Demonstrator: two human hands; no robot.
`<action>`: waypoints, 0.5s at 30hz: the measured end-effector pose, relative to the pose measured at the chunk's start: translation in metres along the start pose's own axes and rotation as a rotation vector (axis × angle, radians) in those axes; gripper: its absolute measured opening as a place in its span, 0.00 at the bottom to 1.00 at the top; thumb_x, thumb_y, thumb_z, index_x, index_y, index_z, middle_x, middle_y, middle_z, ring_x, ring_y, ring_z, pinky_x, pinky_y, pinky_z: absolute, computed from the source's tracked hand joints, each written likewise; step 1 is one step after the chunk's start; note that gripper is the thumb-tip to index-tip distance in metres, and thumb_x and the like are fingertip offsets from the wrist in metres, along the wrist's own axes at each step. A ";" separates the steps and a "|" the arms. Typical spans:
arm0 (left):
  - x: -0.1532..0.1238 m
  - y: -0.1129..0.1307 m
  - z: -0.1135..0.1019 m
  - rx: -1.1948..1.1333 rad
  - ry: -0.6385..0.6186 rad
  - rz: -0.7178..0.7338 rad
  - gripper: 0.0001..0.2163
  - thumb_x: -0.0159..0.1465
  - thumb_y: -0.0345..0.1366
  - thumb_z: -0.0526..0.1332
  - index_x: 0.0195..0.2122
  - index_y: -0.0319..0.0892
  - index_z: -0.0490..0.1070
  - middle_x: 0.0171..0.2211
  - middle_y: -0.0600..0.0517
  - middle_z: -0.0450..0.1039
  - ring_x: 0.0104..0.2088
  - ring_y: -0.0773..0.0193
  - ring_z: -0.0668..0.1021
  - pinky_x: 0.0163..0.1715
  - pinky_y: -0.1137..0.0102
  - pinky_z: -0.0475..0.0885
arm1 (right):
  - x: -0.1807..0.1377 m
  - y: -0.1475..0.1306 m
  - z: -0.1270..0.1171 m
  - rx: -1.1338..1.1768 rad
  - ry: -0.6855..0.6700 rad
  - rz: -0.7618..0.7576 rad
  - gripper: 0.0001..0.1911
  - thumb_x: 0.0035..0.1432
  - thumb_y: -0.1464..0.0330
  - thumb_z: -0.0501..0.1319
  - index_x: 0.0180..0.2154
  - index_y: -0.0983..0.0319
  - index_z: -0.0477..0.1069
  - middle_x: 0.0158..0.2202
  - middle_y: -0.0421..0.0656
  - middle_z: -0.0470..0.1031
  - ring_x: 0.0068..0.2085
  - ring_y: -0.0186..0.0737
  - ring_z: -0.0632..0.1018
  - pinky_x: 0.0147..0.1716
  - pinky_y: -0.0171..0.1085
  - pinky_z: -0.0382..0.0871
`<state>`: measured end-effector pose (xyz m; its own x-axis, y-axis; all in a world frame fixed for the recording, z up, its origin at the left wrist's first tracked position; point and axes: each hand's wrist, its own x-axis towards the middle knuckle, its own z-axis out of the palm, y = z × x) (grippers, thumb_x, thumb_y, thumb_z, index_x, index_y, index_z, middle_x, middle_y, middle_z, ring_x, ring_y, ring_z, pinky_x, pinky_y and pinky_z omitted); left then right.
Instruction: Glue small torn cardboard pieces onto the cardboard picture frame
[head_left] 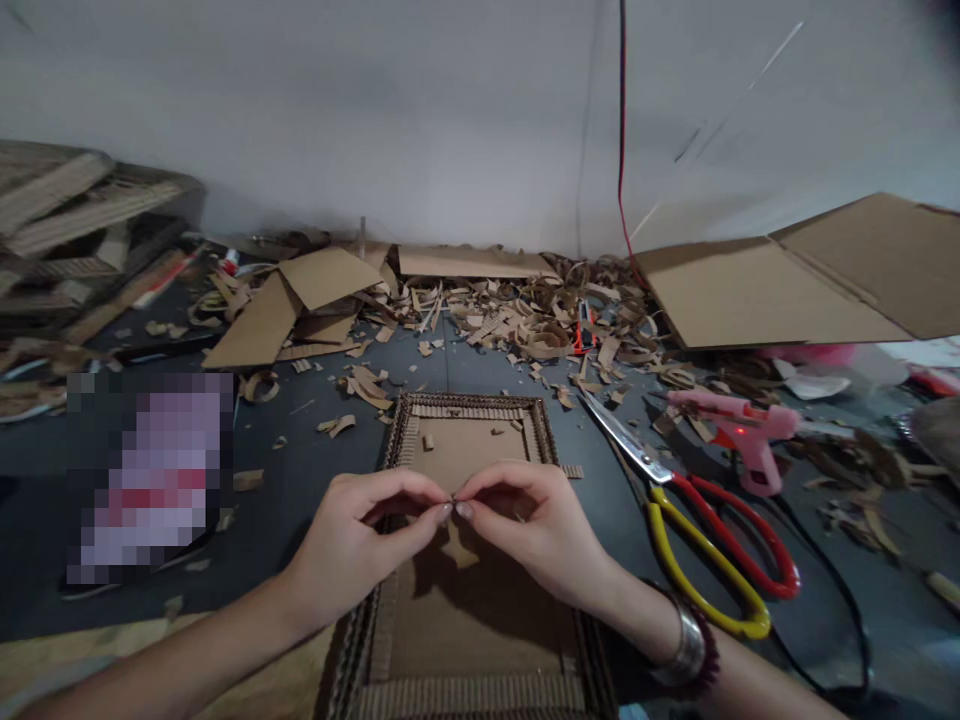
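My left hand (375, 530) and my right hand (517, 520) meet fingertip to fingertip, each thumb and forefinger pinched. A tiny dark bit shows between them, too small to name. Both hands are above a rectangular cardboard tray (487, 640) with built-up walls of layered corrugated strips. Flat corrugated strips (472, 697) line the inner edge of its base. Small cardboard scraps (428, 441) lie inside at the far end, and the hands' shadow falls on the base. A short corrugated strip (572, 471) lies by the right wall.
Scissors (660, 480) with red and yellow handles lie open at the right, beside a pink glue gun (739, 425) with its light on. Cardboard scraps (517, 315) and a red cutter (583, 328) lie along the wall. Cardboard sheets (780, 290) stand back right; a pixelated object (154, 480) lies left.
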<state>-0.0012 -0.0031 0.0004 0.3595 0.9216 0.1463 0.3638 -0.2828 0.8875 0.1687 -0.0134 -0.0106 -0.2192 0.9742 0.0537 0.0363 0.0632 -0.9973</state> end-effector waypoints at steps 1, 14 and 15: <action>0.000 0.000 0.000 -0.030 0.000 -0.015 0.03 0.53 0.27 0.61 0.25 0.40 0.73 0.21 0.56 0.76 0.21 0.71 0.76 0.22 0.82 0.70 | 0.000 0.000 0.000 -0.010 0.000 -0.002 0.02 0.47 0.73 0.61 0.27 0.62 0.73 0.25 0.40 0.75 0.27 0.32 0.75 0.27 0.29 0.69; 0.000 0.002 0.000 -0.141 0.004 0.017 0.05 0.51 0.24 0.60 0.22 0.40 0.73 0.21 0.54 0.77 0.23 0.69 0.77 0.25 0.79 0.72 | -0.001 -0.003 -0.001 -0.023 -0.026 -0.039 0.03 0.47 0.74 0.60 0.27 0.62 0.72 0.26 0.40 0.74 0.28 0.31 0.74 0.28 0.29 0.69; 0.000 0.002 0.000 -0.134 0.004 0.034 0.06 0.51 0.24 0.60 0.22 0.40 0.72 0.21 0.54 0.76 0.23 0.69 0.77 0.25 0.79 0.72 | -0.001 -0.003 -0.001 -0.012 -0.033 -0.028 0.03 0.47 0.73 0.61 0.27 0.62 0.72 0.26 0.40 0.74 0.28 0.32 0.74 0.28 0.29 0.69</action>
<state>-0.0001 -0.0033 0.0019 0.3663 0.9132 0.1783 0.2337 -0.2758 0.9324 0.1695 -0.0141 -0.0071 -0.2525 0.9643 0.0803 0.0409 0.0935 -0.9948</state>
